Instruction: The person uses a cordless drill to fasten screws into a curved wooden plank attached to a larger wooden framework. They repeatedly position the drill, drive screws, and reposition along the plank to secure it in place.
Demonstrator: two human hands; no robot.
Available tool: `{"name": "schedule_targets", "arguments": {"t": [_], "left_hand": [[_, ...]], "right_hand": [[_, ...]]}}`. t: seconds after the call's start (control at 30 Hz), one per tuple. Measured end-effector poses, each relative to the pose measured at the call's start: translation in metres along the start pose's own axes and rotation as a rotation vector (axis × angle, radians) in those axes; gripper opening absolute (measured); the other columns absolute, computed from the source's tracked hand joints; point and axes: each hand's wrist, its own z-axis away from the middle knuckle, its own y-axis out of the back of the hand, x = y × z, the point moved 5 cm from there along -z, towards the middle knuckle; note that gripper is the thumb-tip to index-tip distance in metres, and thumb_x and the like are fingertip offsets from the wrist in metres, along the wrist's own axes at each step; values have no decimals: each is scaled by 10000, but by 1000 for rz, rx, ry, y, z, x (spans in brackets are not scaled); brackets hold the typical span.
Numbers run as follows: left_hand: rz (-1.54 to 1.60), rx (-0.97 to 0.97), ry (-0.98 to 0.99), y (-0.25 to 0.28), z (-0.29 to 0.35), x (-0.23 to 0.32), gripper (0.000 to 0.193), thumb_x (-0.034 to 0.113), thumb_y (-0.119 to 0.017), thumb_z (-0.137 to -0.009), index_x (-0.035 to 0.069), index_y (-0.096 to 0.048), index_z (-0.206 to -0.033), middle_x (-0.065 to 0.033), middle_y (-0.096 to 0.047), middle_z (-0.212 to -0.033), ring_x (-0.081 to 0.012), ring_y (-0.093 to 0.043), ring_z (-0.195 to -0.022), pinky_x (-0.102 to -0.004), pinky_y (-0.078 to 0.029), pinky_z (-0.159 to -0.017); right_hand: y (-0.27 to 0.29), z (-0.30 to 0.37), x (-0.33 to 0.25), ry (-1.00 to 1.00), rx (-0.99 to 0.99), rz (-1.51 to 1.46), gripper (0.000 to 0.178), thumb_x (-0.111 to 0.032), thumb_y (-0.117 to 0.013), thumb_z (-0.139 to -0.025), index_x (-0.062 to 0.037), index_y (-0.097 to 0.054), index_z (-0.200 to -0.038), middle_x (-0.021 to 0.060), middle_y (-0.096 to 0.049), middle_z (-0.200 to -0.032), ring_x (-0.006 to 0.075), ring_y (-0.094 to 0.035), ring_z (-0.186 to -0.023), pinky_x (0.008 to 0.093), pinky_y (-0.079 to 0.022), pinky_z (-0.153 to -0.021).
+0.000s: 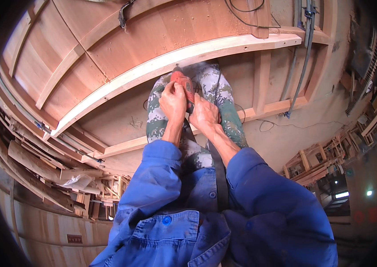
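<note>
A red power drill [184, 83] is in both my hands, its dark chuck end at the edge of a long pale wooden rail [224, 46]. My left hand [173, 101] is closed around the side of the drill body. Around its rear end and handle, my right hand [204, 113] is wrapped. Whether the bit is inside the wood is too small to make out. Several small dark holes show along the rail, which looks curved in this view. My legs, in camouflage trousers [224, 89], are beneath the drill.
Beyond the rail lies a large reddish wooden panel [170, 29] with ribs and scattered shavings. Long metal clamps [306, 58] cross the frame at right. A black cable [302, 126] runs over the floor. Stacked lumber [32, 155] stands at left, more wood pieces [306, 160] at right.
</note>
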Motion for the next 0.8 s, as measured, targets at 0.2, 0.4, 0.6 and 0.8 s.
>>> {"name": "schedule_targets", "arguments": {"t": [0.2, 0.4, 0.6, 0.8], "left_hand": [[38, 37, 91, -17, -20, -12, 391, 326, -556, -894, 23, -732, -1068, -220, -716, -981, -404, -682, -966, -440, -521, -862], [67, 124, 175, -25, -22, -20, 359, 320, -556, -879, 43, -750, -1000, -228, -708, -886, -403, -695, -857, -446, -539, -783], [65, 141, 213, -25, -22, -21, 357, 301, -554, -876, 24, -748, -988, -227, -712, -898, -403, -695, -868, -432, -540, -790], [99, 152, 209, -28, -24, -24, 360, 281, -558, -874, 4, -745, -1010, -239, -710, -931, -391, -700, -895, -422, -542, -814]], "right_hand": [[2, -22, -2, 67, 60, 93, 301, -61, -692, -688, 20, -563, -948, 223, -675, -876, 389, -683, -837, 477, -554, -734], [-4, -36, 3, 139, 28, 250, 268, -83, -693, -698, 7, -575, -922, 198, -681, -847, 370, -696, -794, 446, -572, -717], [-5, -40, 3, 130, 16, 299, 281, -98, -693, -709, 19, -593, -944, 208, -688, -858, 366, -697, -797, 443, -569, -716], [-2, -40, 3, 135, -24, 310, 266, -95, -677, -720, 9, -594, -951, 203, -689, -903, 361, -696, -835, 455, -562, -730]]}}
